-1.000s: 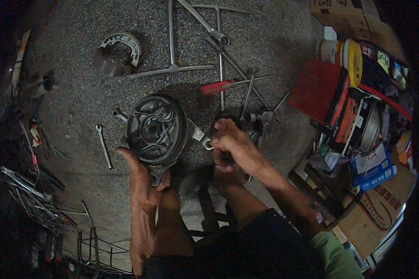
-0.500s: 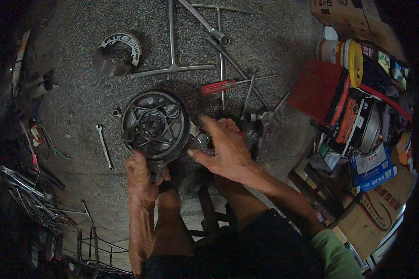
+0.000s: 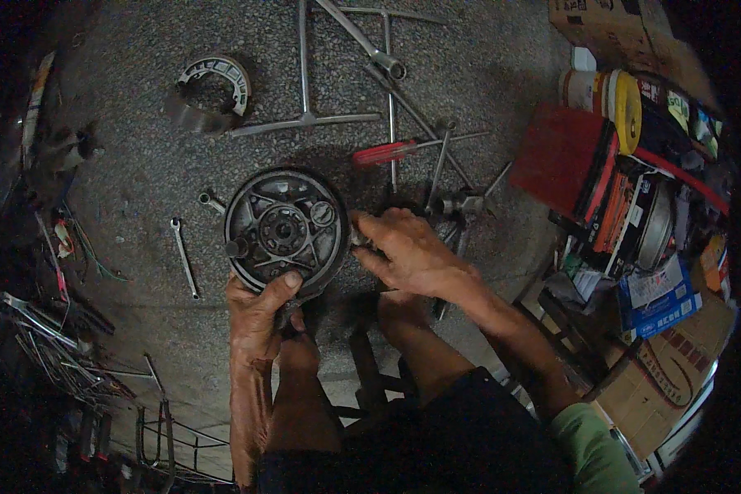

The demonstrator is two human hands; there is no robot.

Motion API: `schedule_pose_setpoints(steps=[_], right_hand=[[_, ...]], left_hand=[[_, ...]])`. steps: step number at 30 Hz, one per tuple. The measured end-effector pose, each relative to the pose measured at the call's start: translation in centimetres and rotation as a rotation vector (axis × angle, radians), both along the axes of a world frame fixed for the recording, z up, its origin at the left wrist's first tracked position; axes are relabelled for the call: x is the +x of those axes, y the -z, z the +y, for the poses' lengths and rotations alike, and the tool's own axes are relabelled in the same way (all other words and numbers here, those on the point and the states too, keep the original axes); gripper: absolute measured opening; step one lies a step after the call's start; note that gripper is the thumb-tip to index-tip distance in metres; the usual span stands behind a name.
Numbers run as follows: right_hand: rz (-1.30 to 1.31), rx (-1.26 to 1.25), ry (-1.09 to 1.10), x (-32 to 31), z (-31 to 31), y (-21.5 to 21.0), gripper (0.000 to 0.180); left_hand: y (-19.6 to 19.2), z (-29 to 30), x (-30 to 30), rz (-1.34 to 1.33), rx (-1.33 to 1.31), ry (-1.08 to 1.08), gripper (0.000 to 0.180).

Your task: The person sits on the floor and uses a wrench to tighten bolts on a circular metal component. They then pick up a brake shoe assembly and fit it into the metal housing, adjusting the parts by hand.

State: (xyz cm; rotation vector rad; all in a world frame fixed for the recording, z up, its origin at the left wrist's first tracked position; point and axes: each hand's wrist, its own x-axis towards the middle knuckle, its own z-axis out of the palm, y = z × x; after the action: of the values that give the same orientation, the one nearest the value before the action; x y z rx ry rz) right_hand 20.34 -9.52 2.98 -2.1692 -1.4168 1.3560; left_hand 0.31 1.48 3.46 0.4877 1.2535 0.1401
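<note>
A round, dark metal brake plate (image 3: 292, 194) with a ribbed, spoked face is tilted up at the middle. My left hand (image 3: 259, 317) grips its lower left rim, thumb laid over the edge onto the face. At the plate's right side is my right hand (image 3: 412, 251), its thumb and forefinger closed around a small metal arm (image 3: 358, 237). Most of that arm is hidden by the fingers. Just left of the plate lies a small ring-ended wrench (image 3: 212, 200), partly covered by it. Farther left rests an open-ended wrench (image 3: 184, 257).
Curved brake shoes (image 3: 230, 76) lie beyond the plate. Metal T-handles (image 3: 306, 118), a red-handled screwdriver (image 3: 383, 153) and other tools are on the speckled floor. A red box (image 3: 564, 160) and cardboard (image 3: 663, 379) stand right. Metal rods (image 3: 53, 346) are piled left.
The brake plate has shifted slightly right and down. My left thumb has come onto its face. My right hand has moved right, its thumb and forefinger drawing together at the small metal arm.
</note>
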Motion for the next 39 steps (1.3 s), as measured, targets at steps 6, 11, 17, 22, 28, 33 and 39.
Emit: schedule_pose_setpoints(steps=[6,11,17,22,28,33,39], right_hand=[[-0.027,-0.044,0.027,-0.4,0.6,-0.3,0.038],[-0.249,0.031,0.047,-2.3,-0.2,0.0,0.029],[-0.169,-0.053,0.127,-2.3,0.5,1.0,0.029],[-0.202,-0.103,0.066,-2.1,0.5,1.6,0.029],[-0.224,-0.076,0.102,-0.9,0.7,0.6,0.028],[-0.257,0.011,0.243,1.7,0.9,0.4,0.029],[-0.203,0.006,0.261,3.3,7.8,-0.1,0.028]], left_hand=[[0.0,0.3,-0.1,0.028,-0.007,0.023,0.047],[0.3,0.8,0.9,0.045,-0.009,0.071,0.038],[2.3,1.3,0.9,0.013,-0.006,0.099,0.034],[4.0,2.4,1.7,-0.014,0.001,0.19,0.037],[3.8,2.4,1.3,0.154,0.1,0.064,0.054],[2.0,2.3,-0.2,0.213,0.366,0.209,0.067],[1.7,3.3,-1.4,0.405,0.761,0.205,0.05]])
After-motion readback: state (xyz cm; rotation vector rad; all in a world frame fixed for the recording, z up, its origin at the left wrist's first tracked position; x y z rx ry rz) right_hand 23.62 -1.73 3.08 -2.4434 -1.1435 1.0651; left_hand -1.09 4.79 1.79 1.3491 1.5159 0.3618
